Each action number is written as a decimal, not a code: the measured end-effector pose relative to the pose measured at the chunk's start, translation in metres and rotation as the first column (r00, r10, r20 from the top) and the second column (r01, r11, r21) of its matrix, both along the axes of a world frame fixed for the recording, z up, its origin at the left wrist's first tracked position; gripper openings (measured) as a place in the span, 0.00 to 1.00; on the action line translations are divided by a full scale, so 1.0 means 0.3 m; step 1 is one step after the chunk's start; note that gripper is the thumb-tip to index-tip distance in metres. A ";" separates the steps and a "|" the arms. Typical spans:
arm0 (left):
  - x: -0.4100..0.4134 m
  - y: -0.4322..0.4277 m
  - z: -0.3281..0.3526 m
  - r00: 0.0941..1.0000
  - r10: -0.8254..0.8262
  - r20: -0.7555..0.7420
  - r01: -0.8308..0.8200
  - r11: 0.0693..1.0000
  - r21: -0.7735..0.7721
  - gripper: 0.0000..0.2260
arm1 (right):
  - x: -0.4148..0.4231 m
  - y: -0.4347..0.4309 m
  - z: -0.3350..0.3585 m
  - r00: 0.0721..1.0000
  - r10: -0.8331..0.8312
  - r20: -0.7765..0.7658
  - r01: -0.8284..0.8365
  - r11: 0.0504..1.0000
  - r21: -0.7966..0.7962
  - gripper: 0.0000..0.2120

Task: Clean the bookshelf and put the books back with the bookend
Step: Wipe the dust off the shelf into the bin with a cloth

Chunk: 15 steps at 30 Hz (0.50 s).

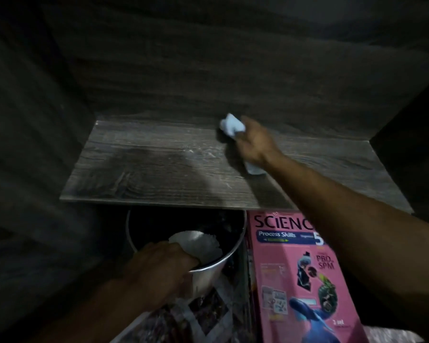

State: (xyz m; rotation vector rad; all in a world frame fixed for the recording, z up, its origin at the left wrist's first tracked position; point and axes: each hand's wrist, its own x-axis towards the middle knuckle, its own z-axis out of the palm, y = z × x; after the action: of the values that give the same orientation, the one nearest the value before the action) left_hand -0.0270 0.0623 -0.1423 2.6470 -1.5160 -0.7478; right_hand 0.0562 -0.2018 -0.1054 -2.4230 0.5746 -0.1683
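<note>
Pressing a blue cloth (pixel 232 126) on the shelf (pixel 146 169), the right hand (pixel 256 142) curls its fingers (pixel 248 131) round it; the left hand (pixel 159 268) grips the pot (pixel 208 276) rim.

A dark grey wood-grain shelf board (pixel 146 169) offers open surface across its left and middle, reachable from the front edge at 6 o'clock. Matching dark wood-grain panels (pixel 208 70) wall it in at 9, 12 and 3 o'clock. At 1 o'clock the right hand (pixel 256 142) holds a pale blue crumpled cloth (pixel 232 125) on the board, its forearm crossing the right side toward 4 o'clock. Below the front edge, a round silver metal bucket (pixel 223 261), gripped at the rim by the left hand (pixel 159 266), and a pink science workbook (pixel 295 280) at 5 o'clock crowd the approach.
</note>
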 end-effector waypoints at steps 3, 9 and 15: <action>0.007 0.043 -0.029 0.998 0.043 -0.036 -0.046 0.996 -0.072 0.19 | -0.045 -0.027 -0.021 0.996 -0.036 -0.080 0.025 0.990 -0.137 0.19; 0.021 0.111 -0.018 0.984 0.102 -0.148 -0.127 0.977 -0.169 0.39 | 0.092 0.227 -0.007 0.998 0.031 -0.052 -0.039 0.987 -0.156 0.15; 0.025 0.141 0.017 0.991 0.067 0.113 -0.044 0.980 -0.195 0.25 | 0.224 0.368 0.132 0.933 0.351 -0.077 -0.329 0.920 0.215 0.09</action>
State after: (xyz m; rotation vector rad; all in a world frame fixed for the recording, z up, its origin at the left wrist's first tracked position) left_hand -0.0194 0.1046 -0.1371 2.6180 -1.4491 -0.4231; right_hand 0.1236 -0.0913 -0.0659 -2.3025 0.1972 0.1692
